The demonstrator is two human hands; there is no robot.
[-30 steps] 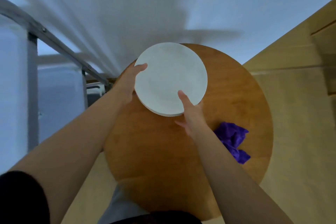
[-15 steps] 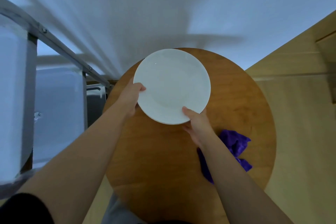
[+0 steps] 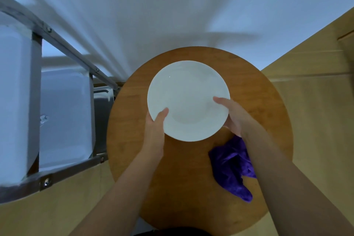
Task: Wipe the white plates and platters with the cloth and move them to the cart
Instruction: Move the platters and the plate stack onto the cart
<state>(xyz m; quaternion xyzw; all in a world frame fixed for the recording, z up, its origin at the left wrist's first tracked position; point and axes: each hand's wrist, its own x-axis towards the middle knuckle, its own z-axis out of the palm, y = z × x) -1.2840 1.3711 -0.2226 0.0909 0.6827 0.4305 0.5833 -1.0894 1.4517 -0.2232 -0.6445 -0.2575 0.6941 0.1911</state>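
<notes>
- Nearest the camera, two bare forearms reach forward over a round wooden table (image 3: 134,140).
- A crumpled purple cloth (image 3: 232,168) lies on the table, under the right forearm and just behind the right wrist, partly hidden by the arm; neither hand touches it.
- The left hand (image 3: 155,130) grips the near-left rim of a white plate (image 3: 188,99): its thumb lies on the upper face of the plate, and the other fingers are tucked beneath the rim, out of sight.
- The right hand (image 3: 234,119) holds the right rim of the same plate, thumb pressed onto the upper face and pointing inward, with the remaining fingers curled below the edge.
- The plate sits between the two thumbs, face up and close to level, over the middle of the table; whether it is lifted clear of the wood or touching it cannot be told.
- Well to the left of the left fingers stands a metal cart (image 3: 63,44) with bolted rails, holding pale translucent bins (image 3: 65,117).
- Beyond the fingertips and the far edge of the table rises a plain white wall (image 3: 172,5).
- Right of the right hand, past the table's edge, is a light wooden floor (image 3: 316,120).
</notes>
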